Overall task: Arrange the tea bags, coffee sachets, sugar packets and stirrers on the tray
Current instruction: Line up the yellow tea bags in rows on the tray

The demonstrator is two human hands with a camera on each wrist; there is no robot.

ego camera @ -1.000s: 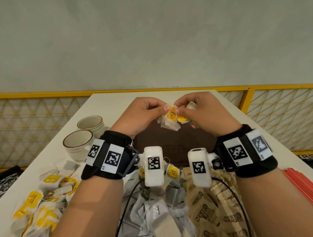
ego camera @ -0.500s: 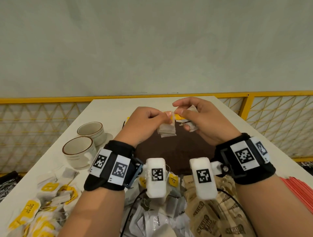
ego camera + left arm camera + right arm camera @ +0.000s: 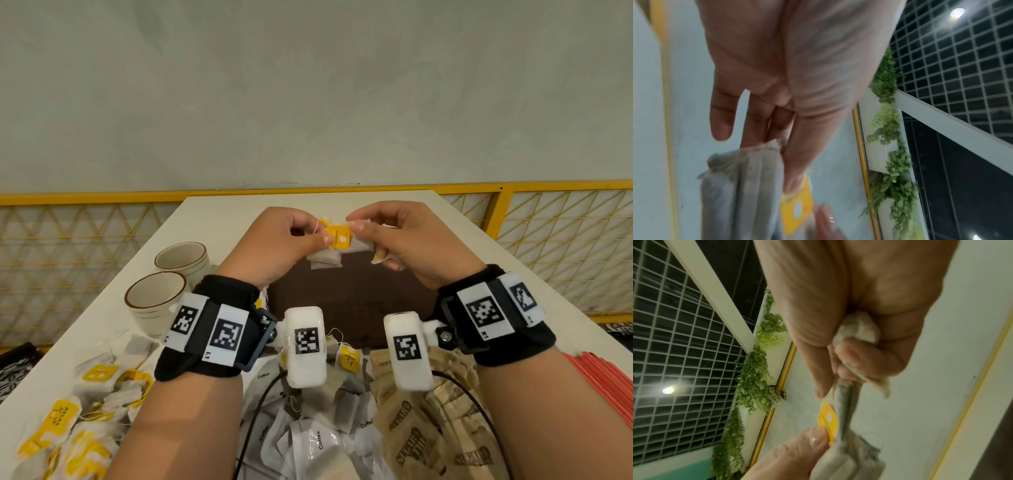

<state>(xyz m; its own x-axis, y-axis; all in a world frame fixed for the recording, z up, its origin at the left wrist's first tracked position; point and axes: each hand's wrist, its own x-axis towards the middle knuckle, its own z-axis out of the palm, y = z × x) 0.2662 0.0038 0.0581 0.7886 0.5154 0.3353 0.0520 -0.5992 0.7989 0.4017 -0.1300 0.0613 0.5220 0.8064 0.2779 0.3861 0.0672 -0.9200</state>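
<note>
Both hands are raised above the dark brown tray (image 3: 346, 294), working a small bunch of tea bags. My left hand (image 3: 291, 240) pinches grey-white tea bags (image 3: 323, 265) and a yellow tag (image 3: 338, 237) between thumb and fingers. The left wrist view shows the same bags (image 3: 742, 186) and tag (image 3: 797, 209) under the thumb. My right hand (image 3: 387, 236) grips more tea bags (image 3: 359, 245), one bunched in the palm (image 3: 857, 329). Its fingers pinch the bags beside the tag (image 3: 828, 418).
Two cream cups (image 3: 156, 301) stand at the left. Loose yellow-tagged tea bags (image 3: 85, 411) lie front left, white coffee sachets (image 3: 308, 442) in front, brown sugar packets (image 3: 435, 428) to their right, red stirrers (image 3: 603, 383) at the right edge. A yellow railing (image 3: 85, 198) borders the table.
Both hands stayed together over the tray and reworked their hold on the tea bags. The yellow tag now faces up between the thumbs.
</note>
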